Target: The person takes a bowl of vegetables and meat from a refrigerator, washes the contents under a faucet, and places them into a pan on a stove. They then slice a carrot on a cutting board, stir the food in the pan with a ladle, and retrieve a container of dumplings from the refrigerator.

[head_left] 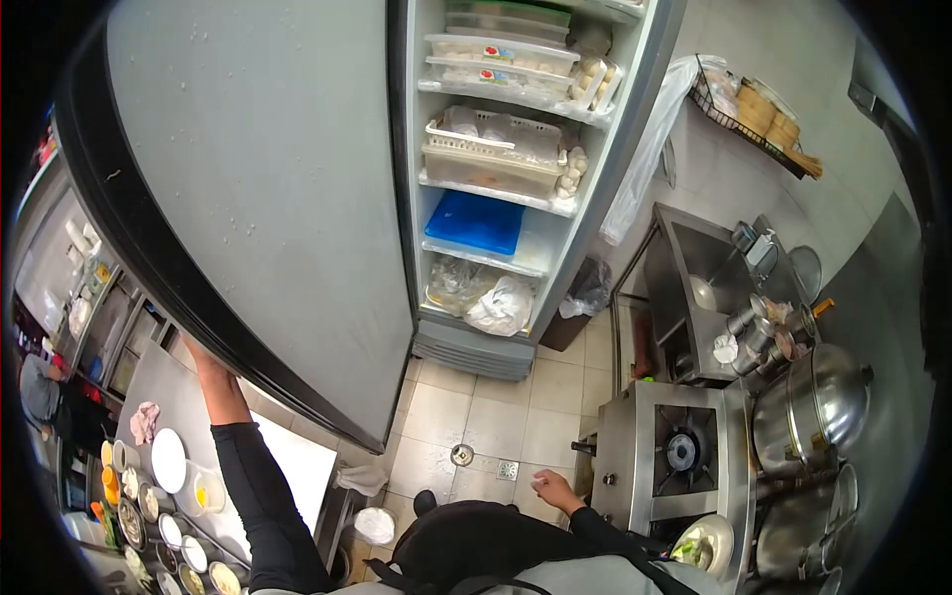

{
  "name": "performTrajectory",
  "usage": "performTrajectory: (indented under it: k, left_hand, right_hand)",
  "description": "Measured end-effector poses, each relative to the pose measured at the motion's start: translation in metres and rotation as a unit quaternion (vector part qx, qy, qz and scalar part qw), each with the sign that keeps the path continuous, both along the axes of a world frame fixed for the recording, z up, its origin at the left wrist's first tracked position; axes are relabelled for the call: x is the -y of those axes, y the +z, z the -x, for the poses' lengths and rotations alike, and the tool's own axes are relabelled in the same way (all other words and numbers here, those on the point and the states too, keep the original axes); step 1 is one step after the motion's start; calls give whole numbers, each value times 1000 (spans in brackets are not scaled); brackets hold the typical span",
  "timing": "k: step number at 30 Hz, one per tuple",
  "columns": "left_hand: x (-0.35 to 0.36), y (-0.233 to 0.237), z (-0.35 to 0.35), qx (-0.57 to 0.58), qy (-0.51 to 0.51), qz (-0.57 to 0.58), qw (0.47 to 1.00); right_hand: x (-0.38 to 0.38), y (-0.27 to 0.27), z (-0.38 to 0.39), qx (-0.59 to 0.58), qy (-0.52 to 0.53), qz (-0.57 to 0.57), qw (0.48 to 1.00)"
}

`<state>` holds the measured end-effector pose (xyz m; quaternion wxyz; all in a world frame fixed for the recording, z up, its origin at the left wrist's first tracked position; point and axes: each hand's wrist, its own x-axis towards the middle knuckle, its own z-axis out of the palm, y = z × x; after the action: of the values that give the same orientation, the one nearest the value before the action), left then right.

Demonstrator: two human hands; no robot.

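Observation:
My left arm (pixel 263 496) reaches forward beside the large grey refrigerator door (pixel 258 208), which is swung wide. My left hand and its fingers are hidden at the door's outer edge. My right hand (pixel 557 491) hangs low over the tiled floor, near the stove front, with loosely bent fingers and nothing in it. The refrigerator shelves hold white-lidded containers (pixel 501 55), a white basket (pixel 496 129) over a clear bin, a blue flat container or lid (pixel 476 222) and plastic bags (pixel 501 304) on the lowest shelf.
At left, a counter carries a white plate (pixel 170 460), a clear tub (pixel 205 489) and several ingredient containers. At right are a gas burner (pixel 684 450), a sink (pixel 706 248) and a large metal pot (pixel 793 426). Another person (pixel 42 387) stands far left. A floor drain (pixel 462 454) lies ahead.

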<state>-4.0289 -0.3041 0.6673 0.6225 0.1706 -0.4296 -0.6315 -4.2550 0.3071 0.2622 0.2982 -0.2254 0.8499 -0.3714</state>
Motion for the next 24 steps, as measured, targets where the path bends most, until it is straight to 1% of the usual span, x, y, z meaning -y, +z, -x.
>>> performTrajectory:
  k: [1, 2, 3, 4, 5, 6, 8, 9, 11, 13, 14, 15, 16, 17, 18, 19, 20, 21, 23, 24]
  left_hand:
    - [10, -3, -4, 0, -6, 2, 1000]
    - [19, -6, -7, -1, -12, 3, 1000]
    - [28, -8, -10, -2, -19, 5, 1000]
    - [37, -9, -13, -3, -26, 7, 1000]
    - [45, -10, -15, -3, -33, 11, 999]
    - [52, -11, -17, -4, -38, 14, 999]
    - [63, -17, -21, 2, -48, 15, 999]
    - [68, -18, -22, 4, -50, 15, 999]
    - [75, -16, -23, 7, -55, 20, 998]
    - [82, -16, -27, 8, -61, 25, 998]
    - [80, -19, -27, 12, -65, 26, 997]
    - [81, -22, -28, 13, -67, 24, 997]
    - [82, -24, -30, 14, -70, 22, 997]
    - [82, -25, -30, 18, -71, 22, 997]
    - [84, -25, -30, 19, -72, 21, 997]
    - [85, -25, -29, 20, -73, 22, 997]
    - [86, -24, -30, 20, -74, 25, 997]
    - [87, -24, -29, 23, -74, 26, 997]
    - [88, -24, -27, 25, -77, 26, 996]
    - [87, -25, -27, 25, -78, 27, 996]
  right_hand:
    - [-19, -37, -6, 40, -60, -3, 997]
    - [-42, -68, -10, -4, 6, -88, 996]
    - [-60, -83, -11, -48, 70, -173, 981]
    - [-72, -76, -15, -136, 212, -256, 933]
    - [-78, -65, -29, -217, 347, -330, 851]
    - [-75, -54, -40, -213, 344, -332, 852]
    - [-84, -42, -65, -115, 293, -394, 864]
    - [-88, -42, -76, -146, 260, -325, 897]
    - [-85, -43, -94, -244, 241, -296, 892]
    - [-75, -40, -97, -192, 225, -235, 926]
    - [-64, -28, -94, -105, 196, -212, 951]
    - [-57, -2, -95, -85, 142, -144, 976]
    - [-69, -54, -85, -57, 99, -92, 989]
    - [-64, -49, -78, -76, 104, -47, 990]
    - [-55, -40, -65, 96, 4, -127, 987]
    - [-58, -67, -42, -5, 151, -144, 978]
    - [-69, -108, -32, -55, 111, -55, 991]
    - [-3, 1, -46, 175, -222, -80, 956]
    - [12, 6, -35, 182, -238, -72, 951]
    - [23, 17, -31, 193, -218, -71, 954]
